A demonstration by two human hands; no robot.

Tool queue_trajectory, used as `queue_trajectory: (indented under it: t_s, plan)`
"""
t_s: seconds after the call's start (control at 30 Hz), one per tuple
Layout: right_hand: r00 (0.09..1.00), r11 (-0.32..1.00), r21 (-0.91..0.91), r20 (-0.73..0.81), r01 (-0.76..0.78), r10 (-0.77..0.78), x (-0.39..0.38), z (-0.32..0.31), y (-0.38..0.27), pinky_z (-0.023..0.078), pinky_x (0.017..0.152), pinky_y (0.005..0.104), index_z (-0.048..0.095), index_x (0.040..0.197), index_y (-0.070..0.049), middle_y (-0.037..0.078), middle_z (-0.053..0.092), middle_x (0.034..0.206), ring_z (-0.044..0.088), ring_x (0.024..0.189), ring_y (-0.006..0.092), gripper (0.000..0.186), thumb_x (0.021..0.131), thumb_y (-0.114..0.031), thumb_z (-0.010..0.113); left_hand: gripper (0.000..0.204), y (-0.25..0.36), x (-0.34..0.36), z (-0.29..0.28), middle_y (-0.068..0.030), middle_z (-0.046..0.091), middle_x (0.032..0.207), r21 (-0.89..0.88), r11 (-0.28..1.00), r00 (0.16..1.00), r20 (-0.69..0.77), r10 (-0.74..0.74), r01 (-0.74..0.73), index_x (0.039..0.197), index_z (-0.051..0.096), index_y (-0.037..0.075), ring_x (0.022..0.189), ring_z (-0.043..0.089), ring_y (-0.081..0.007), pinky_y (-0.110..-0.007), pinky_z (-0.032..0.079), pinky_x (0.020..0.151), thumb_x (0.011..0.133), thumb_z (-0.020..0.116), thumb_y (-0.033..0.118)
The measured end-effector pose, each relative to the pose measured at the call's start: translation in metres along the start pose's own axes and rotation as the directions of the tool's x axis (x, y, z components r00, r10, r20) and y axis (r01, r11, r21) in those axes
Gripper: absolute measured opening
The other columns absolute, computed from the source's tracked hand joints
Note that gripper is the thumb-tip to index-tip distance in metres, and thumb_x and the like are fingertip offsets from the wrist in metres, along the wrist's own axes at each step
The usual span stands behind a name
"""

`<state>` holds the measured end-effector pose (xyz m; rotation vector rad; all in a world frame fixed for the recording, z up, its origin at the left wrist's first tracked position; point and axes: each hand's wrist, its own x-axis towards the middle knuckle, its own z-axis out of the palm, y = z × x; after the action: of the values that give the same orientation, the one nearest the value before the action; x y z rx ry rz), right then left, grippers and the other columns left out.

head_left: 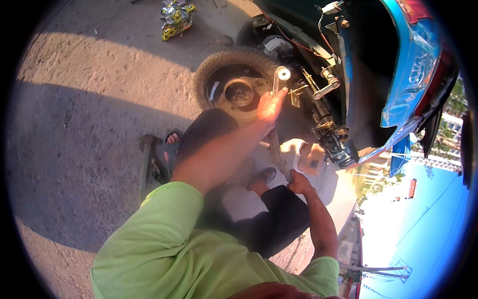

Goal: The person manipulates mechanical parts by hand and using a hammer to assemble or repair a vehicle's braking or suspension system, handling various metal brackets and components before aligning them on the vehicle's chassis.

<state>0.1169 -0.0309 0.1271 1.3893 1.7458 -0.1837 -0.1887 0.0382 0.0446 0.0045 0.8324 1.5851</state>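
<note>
Both my hands are on a leaf spring, a long flat metal bar held lengthwise in front of me. At its far end is a rolled eye with a pale round bushing. My left hand is closed around the bar just below that eye. Nearer to me, my right hand grips the bar's lower end. Beyond my left hand lies a wheel with a tyre, partly behind my arm and knee. To the right of the spring runs the vehicle's axle, with metal brackets and links.
A tipped vehicle with a blue body panel fills the upper right, loose wires hanging from it. Pale blocks sit near the axle end. On the ground lie a yellow-black packet and a long-handled tool beside my foot.
</note>
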Motion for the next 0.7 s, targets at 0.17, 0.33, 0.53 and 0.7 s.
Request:
queue_trajectory:
  t_s: [0.17, 0.33, 0.53, 0.7]
  plan:
    - [0.999, 1.0, -0.001, -0.039, 0.006, -0.006, 0.029, -0.006, 0.005, 0.047, 0.096, 0.0485, 0.05, 0.123, -0.005, 0.024, 0.064, 0.118, 0.059, 0.115, 0.0413, 0.052, 0.076, -0.019, 0.068, 0.042, -0.004, 0.01, 0.013, -0.0089, 0.064, 0.082, 0.126, 0.992, 0.995, -0.092, 0.042, -0.03, 0.1, 0.063, 0.001, 0.07, 0.059, -0.0163, -0.034, 0.049, 0.065, 0.085, 0.07, 0.04]
    - [0.998, 0.996, 0.08, -0.054, 0.049, -0.044, 0.076, 0.01, 0.021, 0.046, 0.1, 0.0462, 0.052, 0.126, -0.007, 0.022, 0.063, 0.122, 0.057, 0.119, 0.0394, 0.054, 0.076, -0.019, 0.068, 0.042, -0.001, 0.024, 0.021, -0.01, 0.067, 0.087, 0.242, 0.97, 0.994, -0.11, 0.004, 0.023, 0.104, 0.064, 0.003, 0.075, 0.063, -0.0201, -0.037, 0.051, 0.071, 0.084, 0.07, 0.04]
    - [0.98, 0.977, 0.148, -0.147, 0.155, -0.133, 0.13, -0.005, -0.001, 0.046, 0.102, 0.0428, 0.052, 0.13, -0.006, 0.02, 0.06, 0.129, 0.057, 0.122, 0.0361, 0.06, 0.073, -0.015, 0.07, 0.039, 0.003, 0.076, 0.023, -0.0096, 0.065, 0.08, 0.337, 0.941, 0.969, -0.23, 0.091, -0.009, 0.1, 0.063, 0.003, 0.072, 0.062, -0.0209, -0.039, 0.051, 0.07, 0.083, 0.069, 0.037]
    - [0.982, 0.982, 0.112, -0.131, 0.151, -0.136, 0.181, -0.008, 0.021, 0.049, 0.099, 0.0424, 0.052, 0.131, -0.005, 0.021, 0.063, 0.124, 0.06, 0.118, 0.037, 0.063, 0.072, -0.013, 0.07, 0.035, -0.012, 0.089, 0.026, -0.009, 0.063, 0.077, 0.323, 0.942, 0.953, -0.246, 0.179, -0.094, 0.099, 0.061, 0.003, 0.068, 0.061, -0.0186, -0.035, 0.05, 0.065, 0.083, 0.069, 0.033]
